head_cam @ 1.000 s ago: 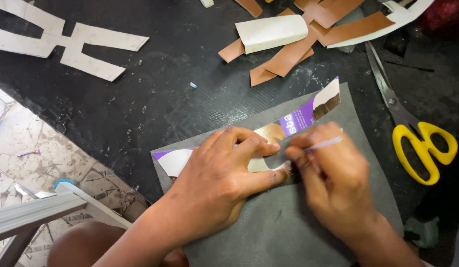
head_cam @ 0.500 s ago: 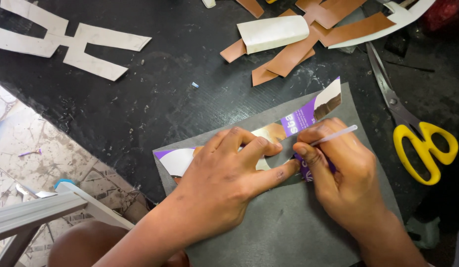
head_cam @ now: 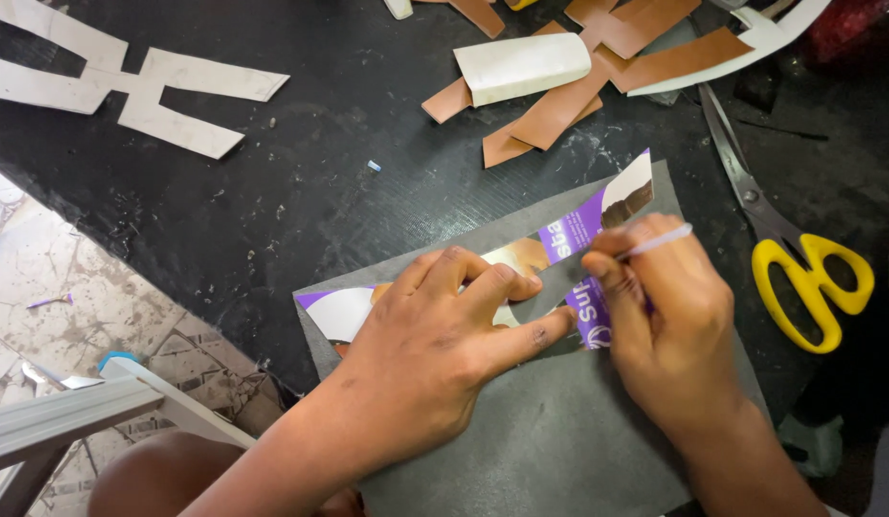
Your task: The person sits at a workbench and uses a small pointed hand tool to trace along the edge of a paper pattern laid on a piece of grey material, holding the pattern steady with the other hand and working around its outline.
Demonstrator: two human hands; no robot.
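Observation:
A grey sheet [head_cam: 559, 450] lies on the black work surface [head_cam: 301, 182]. On it rests a printed card template [head_cam: 583, 230], purple, white and brown. My left hand [head_cam: 435, 345] presses flat on the template, fingers spread towards the right. My right hand [head_cam: 660, 316] grips a thin white pen [head_cam: 660, 239] and holds its tip against the template's lower right edge. Most of the template's middle is hidden under my left hand.
Scissors with yellow handles [head_cam: 808, 287] lie to the right of the grey sheet. Brown leather strips [head_cam: 578, 86] and a curled white piece [head_cam: 521, 67] sit at the top. A white cut-out shape [head_cam: 138, 86] lies top left. A tiled floor [head_cam: 52, 316] shows at the left.
My right hand has slid with the pen to the right along the template's edge. My left hand has stayed pressed on the template.

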